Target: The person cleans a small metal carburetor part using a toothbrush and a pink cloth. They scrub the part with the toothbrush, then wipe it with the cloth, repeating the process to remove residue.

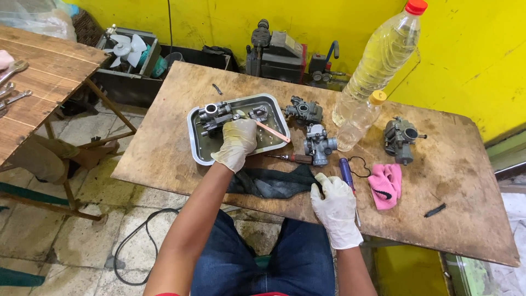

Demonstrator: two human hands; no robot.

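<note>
Denim-clad knees sit closest, at 6 o'clock beneath the worn wooden surface [164, 159]. At 10 o'clock a metal tray [193, 131] holds carburetor parts [215, 116]. Two clear bottles [378, 60] stand at 1 o'clock. A dark cloth [274, 183] lies at centre. The gloved left hand [236, 143] has its grip closed on an orange-handled brush [272, 131] over the tray. The gloved right hand [335, 208] rests loosely curled at the cloth's edge, beside a blue-handled screwdriver [346, 172].

Bare surface [466, 181] lies open toward three o'clock. At twelve o'clock, two clear bottles [378, 60] and three carburetors [320, 143] crowd the way; the metal tray [193, 137] blocks ten o'clock.
</note>
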